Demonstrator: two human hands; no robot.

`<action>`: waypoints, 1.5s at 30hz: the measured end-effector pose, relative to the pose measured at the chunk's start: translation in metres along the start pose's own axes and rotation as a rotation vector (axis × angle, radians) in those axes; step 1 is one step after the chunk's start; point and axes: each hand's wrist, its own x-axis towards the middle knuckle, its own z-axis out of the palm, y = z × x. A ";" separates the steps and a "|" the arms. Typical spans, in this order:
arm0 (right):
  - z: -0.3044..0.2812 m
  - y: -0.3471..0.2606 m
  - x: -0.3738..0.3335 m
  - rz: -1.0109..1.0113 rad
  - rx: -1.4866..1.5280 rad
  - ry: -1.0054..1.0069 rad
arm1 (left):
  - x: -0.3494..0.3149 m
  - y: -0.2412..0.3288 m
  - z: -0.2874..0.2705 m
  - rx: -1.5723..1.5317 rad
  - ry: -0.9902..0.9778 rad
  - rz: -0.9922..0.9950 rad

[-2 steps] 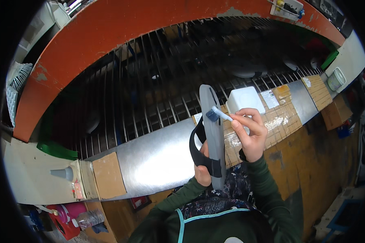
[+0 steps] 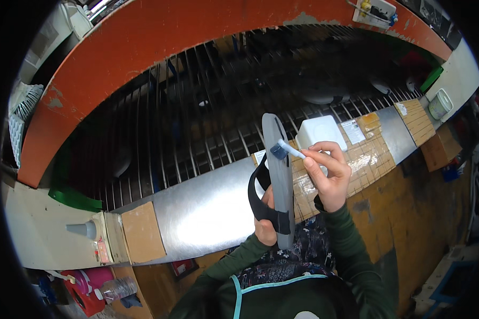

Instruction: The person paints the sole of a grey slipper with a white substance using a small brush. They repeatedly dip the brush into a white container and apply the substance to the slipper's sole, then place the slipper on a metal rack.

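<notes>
A grey slide sandal with a wide black strap stands on edge in front of me, its sole facing right. My left hand is closed on it, with the thumb near the strap's lower end and some fingers hidden behind the strap. My right hand pinches the pale handle of a small brush. The brush's dark head touches the sandal's sole in its upper half. Just beyond my right hand sits a white plastic container.
A metal ledge, partly covered with taped cardboard, runs across in front of me. Behind it lies a rack of metal bars under an orange frame. A grey cone is at left, a plastic bottle below it.
</notes>
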 end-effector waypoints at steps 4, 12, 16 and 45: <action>-0.008 -0.004 0.023 -0.079 -0.066 -0.041 | 0.007 -0.002 -0.011 0.056 -0.117 0.119; -0.027 -0.008 0.054 -0.150 -0.128 -0.100 | 0.013 -0.010 -0.023 0.287 -0.104 0.329; -0.035 -0.007 0.067 -0.233 -0.236 -0.100 | 0.015 -0.012 -0.026 0.261 -0.147 0.362; -0.052 0.012 0.060 -0.312 -0.271 -0.314 | 0.011 0.005 -0.027 0.288 -0.157 0.223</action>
